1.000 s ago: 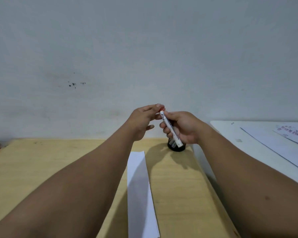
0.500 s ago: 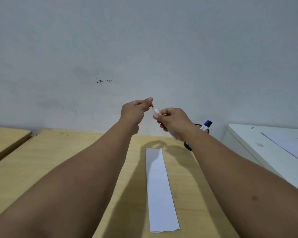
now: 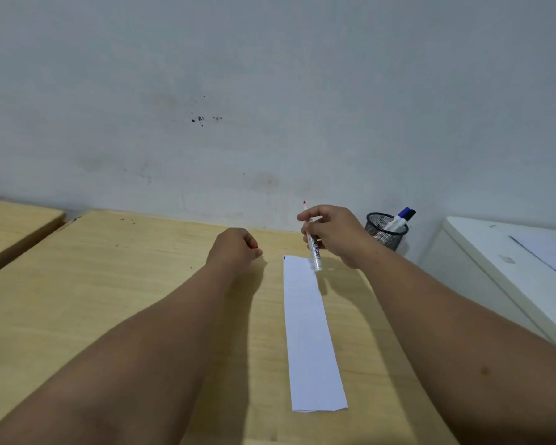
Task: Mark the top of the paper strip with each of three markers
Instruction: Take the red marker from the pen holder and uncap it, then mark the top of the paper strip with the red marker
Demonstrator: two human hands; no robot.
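Observation:
A long white paper strip (image 3: 308, 332) lies lengthwise on the wooden table (image 3: 109, 284); a small dark mark shows at its top left corner. My right hand (image 3: 337, 234) holds an uncapped red marker (image 3: 312, 245) just above the strip's top, red tip pointing up. My left hand (image 3: 235, 248) rests on the table left of the strip, closed on the red cap (image 3: 254, 247), of which only a bit shows. A blue-capped marker (image 3: 400, 220) stands in a black mesh cup (image 3: 386, 231) behind my right hand.
A grey wall rises right behind the table. A white cabinet (image 3: 501, 264) with sheets of paper on top stands to the right. A second wooden tabletop (image 3: 10, 226) adjoins at the far left.
My hands have pulled apart: the cap came off the red marker and my left hand dropped to the table with it. My right hand lowered the marker toward the strip's top.

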